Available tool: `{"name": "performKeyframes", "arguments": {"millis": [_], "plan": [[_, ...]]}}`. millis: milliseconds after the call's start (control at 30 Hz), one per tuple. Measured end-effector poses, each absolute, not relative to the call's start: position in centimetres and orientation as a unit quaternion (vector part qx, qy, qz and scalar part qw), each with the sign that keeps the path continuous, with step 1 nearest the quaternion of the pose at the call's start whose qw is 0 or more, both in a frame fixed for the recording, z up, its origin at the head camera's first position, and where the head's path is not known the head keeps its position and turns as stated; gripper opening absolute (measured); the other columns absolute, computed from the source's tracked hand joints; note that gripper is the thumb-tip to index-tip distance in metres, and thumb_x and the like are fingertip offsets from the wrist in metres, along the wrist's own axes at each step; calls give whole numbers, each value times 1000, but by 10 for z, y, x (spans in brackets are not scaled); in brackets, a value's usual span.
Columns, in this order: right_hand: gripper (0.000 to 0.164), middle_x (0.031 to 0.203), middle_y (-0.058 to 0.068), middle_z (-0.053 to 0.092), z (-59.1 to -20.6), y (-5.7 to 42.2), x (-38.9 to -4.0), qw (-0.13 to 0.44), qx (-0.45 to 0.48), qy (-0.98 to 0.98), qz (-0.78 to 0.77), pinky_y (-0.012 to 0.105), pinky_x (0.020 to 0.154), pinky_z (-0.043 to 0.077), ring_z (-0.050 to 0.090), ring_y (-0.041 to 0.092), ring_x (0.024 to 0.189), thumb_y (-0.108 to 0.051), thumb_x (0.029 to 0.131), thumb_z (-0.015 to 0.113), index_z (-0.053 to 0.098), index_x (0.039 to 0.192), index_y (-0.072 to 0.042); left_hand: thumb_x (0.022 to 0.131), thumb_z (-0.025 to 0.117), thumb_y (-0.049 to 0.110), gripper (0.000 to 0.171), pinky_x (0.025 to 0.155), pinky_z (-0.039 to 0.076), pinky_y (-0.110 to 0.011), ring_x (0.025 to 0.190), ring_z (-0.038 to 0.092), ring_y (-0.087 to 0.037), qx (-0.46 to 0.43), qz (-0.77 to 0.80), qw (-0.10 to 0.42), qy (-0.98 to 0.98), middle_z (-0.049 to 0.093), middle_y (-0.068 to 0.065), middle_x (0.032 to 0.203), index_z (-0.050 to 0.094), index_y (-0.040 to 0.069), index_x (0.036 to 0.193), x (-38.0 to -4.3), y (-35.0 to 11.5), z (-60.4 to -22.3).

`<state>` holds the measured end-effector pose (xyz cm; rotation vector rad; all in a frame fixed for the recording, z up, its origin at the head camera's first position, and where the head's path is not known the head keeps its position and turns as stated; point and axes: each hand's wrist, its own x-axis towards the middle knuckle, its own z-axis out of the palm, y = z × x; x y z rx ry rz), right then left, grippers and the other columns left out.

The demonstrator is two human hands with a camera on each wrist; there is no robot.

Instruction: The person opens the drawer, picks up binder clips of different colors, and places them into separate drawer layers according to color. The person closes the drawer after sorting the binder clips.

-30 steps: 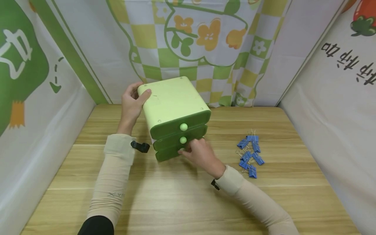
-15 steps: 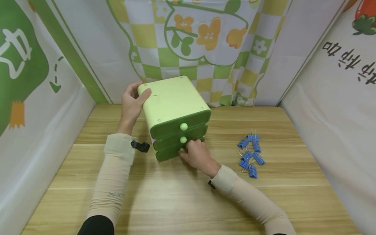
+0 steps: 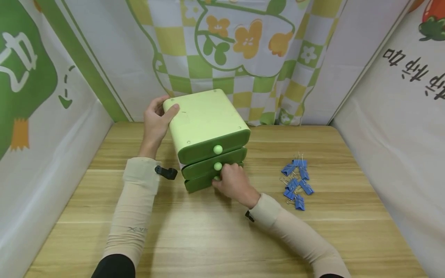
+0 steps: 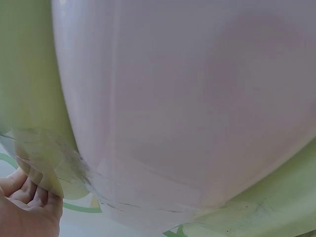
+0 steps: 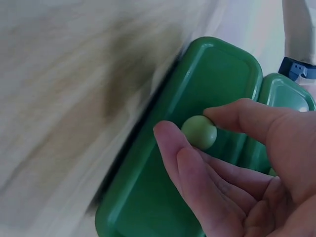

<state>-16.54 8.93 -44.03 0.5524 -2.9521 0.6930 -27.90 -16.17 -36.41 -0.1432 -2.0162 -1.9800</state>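
A small drawer cabinet with a pale green shell and dark green drawer fronts stands on the wooden table, turned slightly. My left hand grips its back left corner, thumb on top and the other fingers behind the edge. In the left wrist view that hand shows beside the cabinet's whitish side panel. My right hand is at the bottom drawer, pinching its round knob between thumb and fingers. The bottom drawer's front stands slightly forward. Above it are the knobs of the middle drawer and the top drawer.
Several blue binder clips lie in a loose pile on the table, right of the cabinet. A patterned curtain hangs close behind the cabinet, and printed white panels rise along both sides of the table.
My right hand has shifted slightly left onto the bottom drawer's knob, and that drawer's front has come a little toward me. The left hand has kept its place on the cabinet.
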Motion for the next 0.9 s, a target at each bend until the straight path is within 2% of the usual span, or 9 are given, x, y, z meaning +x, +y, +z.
{"name": "performKeyframes", "arguments": {"millis": [133, 333, 433, 533, 733, 900], "plan": [[51, 50, -4, 42, -434, 87, -166, 8, 162, -962, 221, 22, 40, 41, 49, 11, 47, -21, 87, 82, 44, 55, -17, 96, 77, 29, 61, 95, 53, -21, 119, 60, -15, -53, -693, 157, -701, 61, -6, 136, 55, 4, 147, -279, -162, -364], [44, 61, 5, 56, -425, 83, -168, -21, 134, -968, 210, 28, 44, 46, 57, 17, 56, -24, 86, 84, 50, 60, -17, 97, 77, 29, 61, 93, 54, -20, 118, 61, -15, -54, -694, 158, -700, 62, -6, 135, 55, 4, 148, -279, -162, -365], [44, 60, 4, 58, -422, 83, -167, -36, 127, -968, 213, 28, 45, 46, 57, 17, 55, -25, 87, 85, 51, 59, -17, 97, 77, 30, 61, 93, 54, -20, 118, 60, -15, -52, -693, 157, -701, 61, -6, 135, 55, 5, 148, -280, -162, -365], [50, 52, -1, 51, -422, 84, -166, -45, 127, -966, 219, 26, 42, 43, 53, 13, 49, -24, 88, 84, 48, 55, -17, 96, 77, 30, 61, 94, 54, -21, 119, 60, -15, -51, -690, 156, -705, 61, -6, 135, 55, 5, 148, -280, -162, -365], [62, 44, -11, 25, -424, 91, -158, -30, 146, -967, 208, 25, 41, 33, 36, 6, 43, -25, 90, 81, 36, 47, -21, 96, 78, 32, 61, 95, 53, -21, 119, 60, -15, -47, -689, 154, -707, 62, -3, 134, 57, 7, 147, -280, -162, -365], [67, 46, -12, 18, -424, 97, -147, -21, 175, -963, 203, 22, 41, 27, 24, 3, 43, -27, 92, 80, 32, 46, -21, 95, 78, 31, 62, 94, 53, -21, 117, 60, -14, -47, -693, 157, -702, 62, -3, 133, 56, 5, 147, -282, -163, -366]]}}
